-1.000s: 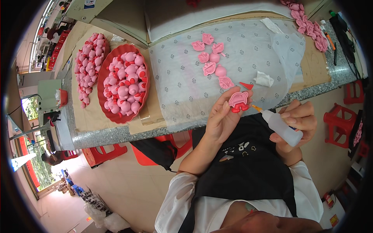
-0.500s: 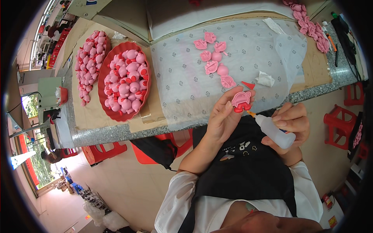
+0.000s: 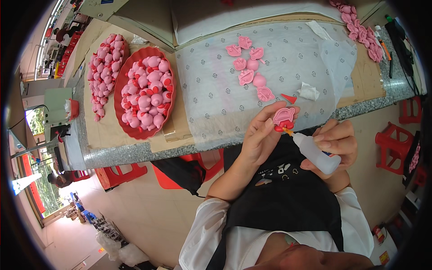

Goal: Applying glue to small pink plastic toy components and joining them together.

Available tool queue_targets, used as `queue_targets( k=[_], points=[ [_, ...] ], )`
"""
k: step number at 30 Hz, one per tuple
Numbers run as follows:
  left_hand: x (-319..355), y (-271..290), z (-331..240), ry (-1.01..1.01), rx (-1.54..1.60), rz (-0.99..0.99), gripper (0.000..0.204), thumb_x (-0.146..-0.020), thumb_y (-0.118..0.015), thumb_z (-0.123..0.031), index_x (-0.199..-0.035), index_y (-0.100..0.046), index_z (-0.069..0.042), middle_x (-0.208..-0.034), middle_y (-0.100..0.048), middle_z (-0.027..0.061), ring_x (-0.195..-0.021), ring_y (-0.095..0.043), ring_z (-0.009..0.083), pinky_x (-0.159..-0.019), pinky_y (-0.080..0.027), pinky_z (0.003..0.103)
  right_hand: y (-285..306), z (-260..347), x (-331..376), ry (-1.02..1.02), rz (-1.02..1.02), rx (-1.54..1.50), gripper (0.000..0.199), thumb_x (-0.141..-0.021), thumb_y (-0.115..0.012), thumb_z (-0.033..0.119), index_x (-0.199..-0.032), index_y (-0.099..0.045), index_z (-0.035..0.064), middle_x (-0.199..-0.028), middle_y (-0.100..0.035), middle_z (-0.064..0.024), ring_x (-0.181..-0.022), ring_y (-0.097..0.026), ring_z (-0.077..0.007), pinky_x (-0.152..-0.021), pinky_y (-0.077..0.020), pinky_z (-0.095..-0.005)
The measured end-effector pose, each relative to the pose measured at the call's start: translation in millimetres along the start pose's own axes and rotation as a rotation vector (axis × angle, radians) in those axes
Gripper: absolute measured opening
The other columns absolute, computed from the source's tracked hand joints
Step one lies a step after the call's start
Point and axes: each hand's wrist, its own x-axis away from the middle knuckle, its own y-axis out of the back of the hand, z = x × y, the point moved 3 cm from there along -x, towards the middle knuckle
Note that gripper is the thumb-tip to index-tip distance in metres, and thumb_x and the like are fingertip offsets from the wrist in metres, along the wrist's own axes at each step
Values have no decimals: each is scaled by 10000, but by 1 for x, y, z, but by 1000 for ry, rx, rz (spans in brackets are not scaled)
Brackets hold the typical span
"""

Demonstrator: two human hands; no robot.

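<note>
Between its thumb and fingers, my left hand (image 3: pixel 262 134) grips a small pink and red plastic toy part (image 3: pixel 284 116), its hollow pink side facing up. My right hand (image 3: pixel 336 143) is closed around a translucent white squeeze bottle (image 3: pixel 317 154). The bottle's orange nozzle tip (image 3: pixel 288 131) meets the red part of the piece, apparently touching it. Beyond my hands, several pink half-shells (image 3: pixel 246 77) and rounded pink pieces (image 3: pixel 259 80) lie in a loose column on printed white paper (image 3: pixel 207 108). A small red cone-shaped cap (image 3: pixel 289 98) rests close to my left fingertips.
To the left, a red scalloped tray (image 3: pixel 118 101) is heaped with pink and red figures, beside another pile (image 3: pixel 106 63). Crumpled white tissue (image 3: pixel 308 91) sits right of the cap. More pink parts (image 3: pixel 357 29) lie far right, near pens (image 3: pixel 385 48). Red stools (image 3: pixel 392 146) stand below the table.
The bottle has shifted slightly left, bringing its nozzle onto the red part of the toy piece. My left hand has tilted the piece and moved it slightly right.
</note>
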Motion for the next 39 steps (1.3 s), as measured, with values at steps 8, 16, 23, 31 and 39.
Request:
queue_targets(
  k=[8,16,23,31,39],
  points=[
    [-2,0,0,3,13,20,400,-819,-460,-195,-1157,-369,-2,-1138,-435,187,-1077,-416,230,-917,-292,343,2,0,-2,-7,-5,48,467,-483,-790,123,-838,-491,71,-807,-474,-66,-579,-455,-116,-496,-380,-211],
    [0,0,2,12,13,30,391,-820,-458,-193,-1157,-375,-12,-1139,-438,180,-1086,-403,228,-924,-269,349,0,0,-3,-8,5,97,449,-530,-772,168,-846,-464,80,-810,-459,-52,-588,-453,-104,-524,-401,-204],
    [0,2,1,19,7,10,392,-822,-457,-198,-1157,-376,-13,-1138,-439,179,-1091,-398,227,-923,-269,346,-5,-3,-3,-13,12,72,453,-525,-774,152,-847,-464,79,-811,-463,-52,-590,-456,-107,-527,-397,-205],
    [0,9,-1,-86,119,-70,410,-789,-501,-199,-1143,-390,-23,-1113,-446,195,-1022,-434,275,-909,-286,395,38,-11,-6,-101,-255,-28,344,-599,-710,57,-796,-428,51,-819,-454,-93,-653,-510,-142,-525,-455,-225],
    [-4,16,-27,-188,47,-107,430,-805,-463,-237,-1187,-361,-65,-1137,-433,167,-1034,-428,261,-893,-301,394,201,-70,-15,-499,-441,228,197,-683,-498,-13,-862,-425,26,-905,-477,-99,-819,-545,-210,-583,-481,-261]
  ],
)
